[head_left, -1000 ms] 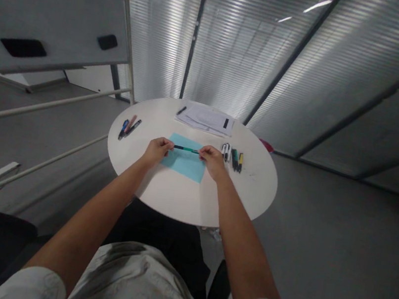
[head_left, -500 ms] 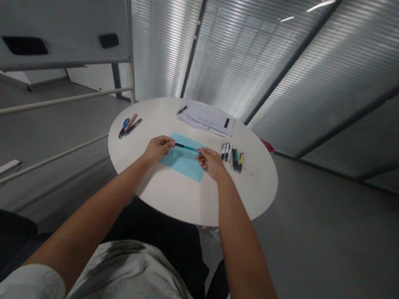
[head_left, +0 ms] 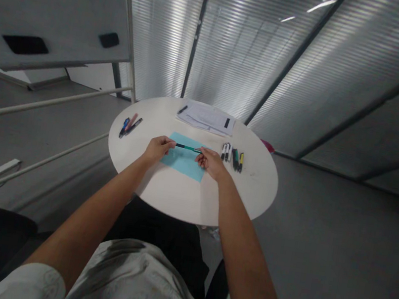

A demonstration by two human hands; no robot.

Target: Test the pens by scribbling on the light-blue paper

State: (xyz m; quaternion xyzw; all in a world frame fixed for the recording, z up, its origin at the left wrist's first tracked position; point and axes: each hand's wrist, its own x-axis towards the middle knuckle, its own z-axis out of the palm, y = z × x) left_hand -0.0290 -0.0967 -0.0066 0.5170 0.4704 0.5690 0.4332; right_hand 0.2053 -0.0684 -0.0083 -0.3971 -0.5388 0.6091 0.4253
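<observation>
A thin green pen (head_left: 186, 147) is held level between both hands above a light blue sheet (head_left: 184, 161) on a round white table (head_left: 177, 196). My left hand (head_left: 157, 149) pinches the pen's left end, fingers curled. My right hand (head_left: 210, 161) pinches its right end, fingers closed too. Both hands hover just over the sheet's far edge.
Several markers (head_left: 232, 157) lie in a row right of the sheet. A few more pens (head_left: 129, 124) lie at the table's left edge. A stack of white papers (head_left: 207, 118) sits at the far side. A whiteboard stand (head_left: 55, 8) rises on the left, a slatted wall behind.
My right hand has shifted slightly left along the pen, so the hands are a little closer together. The pen stays level over the blue sheet.
</observation>
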